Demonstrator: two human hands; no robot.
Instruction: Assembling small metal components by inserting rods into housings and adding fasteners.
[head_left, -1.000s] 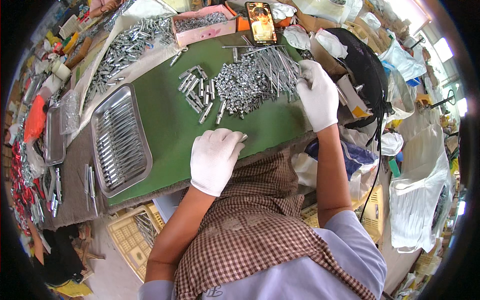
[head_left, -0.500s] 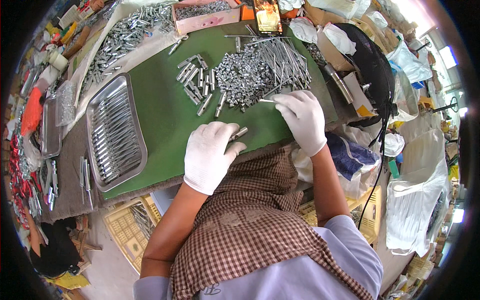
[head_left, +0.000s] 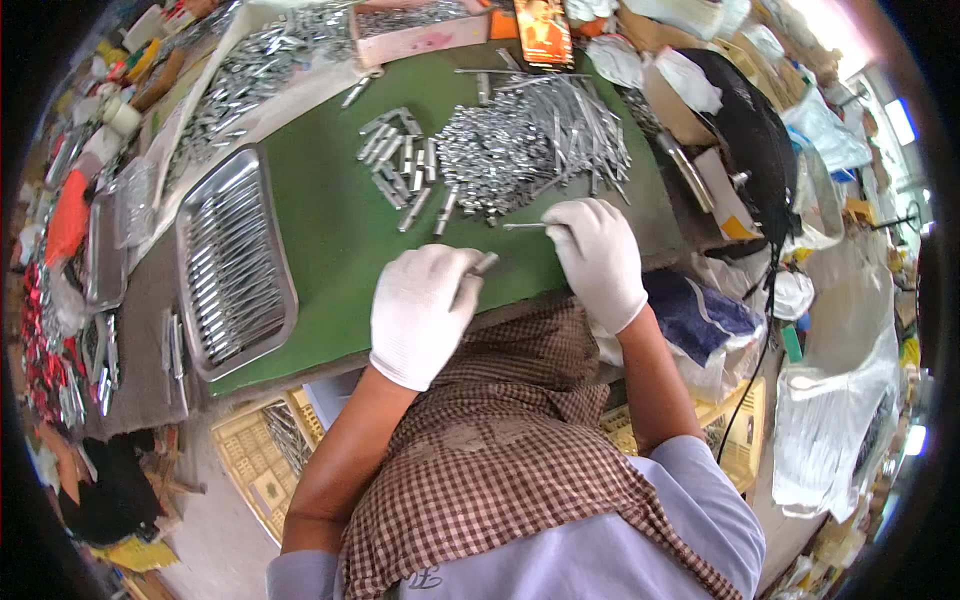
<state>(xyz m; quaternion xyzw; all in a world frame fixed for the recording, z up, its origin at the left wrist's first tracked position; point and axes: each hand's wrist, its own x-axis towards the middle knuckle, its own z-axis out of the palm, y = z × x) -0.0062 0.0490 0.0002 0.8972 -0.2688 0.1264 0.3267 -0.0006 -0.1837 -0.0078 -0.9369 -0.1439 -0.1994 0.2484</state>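
At centre frame, the gloved left hand (head_left: 422,312) pinches a short tube (head_left: 486,263), apparently leaving its end exposed; the right hand (head_left: 598,260) pinches a thin rod (head_left: 522,226) at one end, seemingly to keep its length free.

You were in a workshop, metal-parts type. Your green work surface (head_left: 325,190) had a heap of shiny metal parts (head_left: 490,150) on it, plus a metal tray (head_left: 289,300) with pieces lined up in a row. More metal parts lay on a pale sheet (head_left: 290,108) and filled a pink box (head_left: 425,40). Yellow crate (head_left: 237,458) sat below, big white sack (head_left: 830,435) off right. You wore a checked apron (head_left: 470,480).
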